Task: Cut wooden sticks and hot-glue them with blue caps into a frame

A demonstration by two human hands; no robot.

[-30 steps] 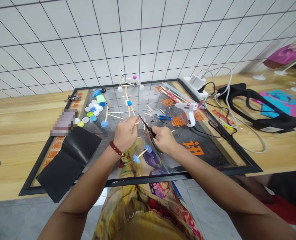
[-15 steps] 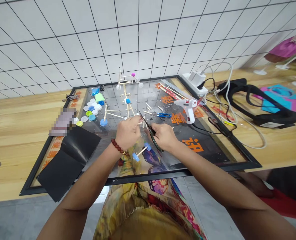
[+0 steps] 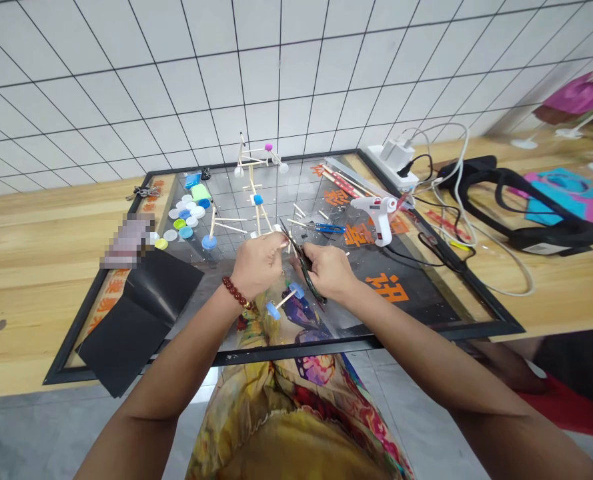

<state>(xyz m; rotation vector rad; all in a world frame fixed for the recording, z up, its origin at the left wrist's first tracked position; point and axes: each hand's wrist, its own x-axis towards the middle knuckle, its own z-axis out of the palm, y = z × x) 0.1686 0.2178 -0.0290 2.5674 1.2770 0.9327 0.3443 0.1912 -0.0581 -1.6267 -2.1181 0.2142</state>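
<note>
My right hand (image 3: 330,270) is closed around dark-handled scissors (image 3: 306,270), whose blades point away from me and to the left. My left hand (image 3: 259,263) pinches a short pale wooden stick, mostly hidden by the fingers, close beside the blades. Just below the hands lies a stick with a light-blue bottle cap (image 3: 273,311) on each end. Beyond my left hand stands a stick frame with a blue piece (image 3: 257,200) at its middle. Left of it, a blue cap (image 3: 209,242) carries more joined sticks. Several cut stick pieces (image 3: 300,210) lie behind the scissors.
A white glue gun (image 3: 380,217) and blue thread snips (image 3: 329,229) lie to the right. Loose bottle caps (image 3: 186,232) and a black sheet (image 3: 136,320) are at left. A power strip (image 3: 391,172), cables and a black headset (image 3: 526,200) occupy the right side.
The view has shifted slightly. Both hands keep nearly the same place and grip, and the pale stick end at my left fingertips shows less clearly now.
</note>
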